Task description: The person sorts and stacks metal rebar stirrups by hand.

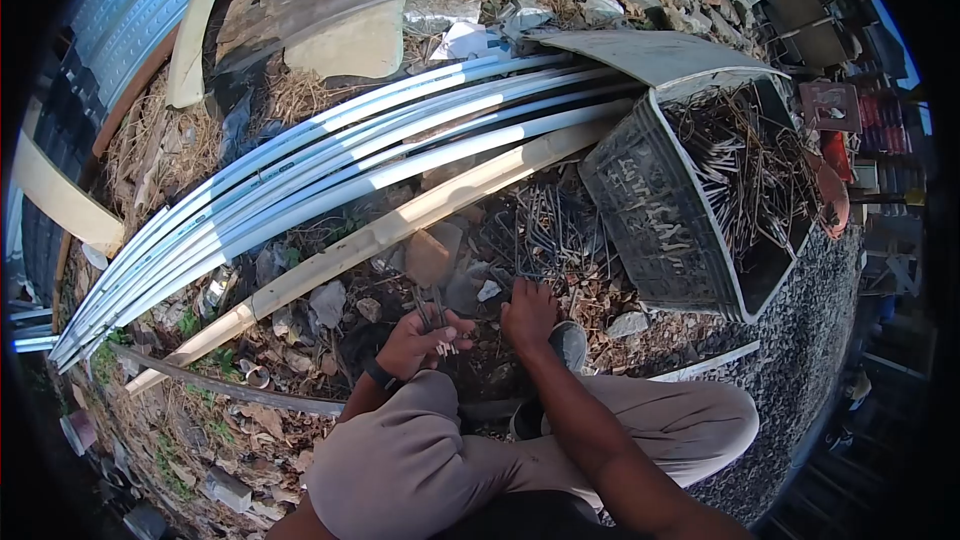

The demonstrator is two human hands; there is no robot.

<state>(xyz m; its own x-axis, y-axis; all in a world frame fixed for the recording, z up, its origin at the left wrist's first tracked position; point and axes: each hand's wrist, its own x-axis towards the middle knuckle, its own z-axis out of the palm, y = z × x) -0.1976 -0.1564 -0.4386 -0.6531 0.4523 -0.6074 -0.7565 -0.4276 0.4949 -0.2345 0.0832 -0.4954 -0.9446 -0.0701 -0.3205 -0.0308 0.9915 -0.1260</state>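
Observation:
My left hand (420, 343) is closed around a small bundle of bent steel rods (432, 310), whose light-coloured ends poke out below the fingers. Just to the right, my right hand (530, 316) reaches down to the ground with its back towards me. Its fingers curl downward, and their tips are hidden, so what they grip does not show. Beyond it lies a loose heap of bent steel rods (560, 230) among dry leaves and stones. A crate (655, 215) to the right is filled with more of these bent rods (735, 165).
Long white pipes (330, 150) and a pale wooden beam (400, 225) run diagonally across the ground beyond my hands. A flat board (650, 55) leans at the crate's far side. A round container (569, 345) stands beside my right wrist. Gravel (770, 380) covers the right side.

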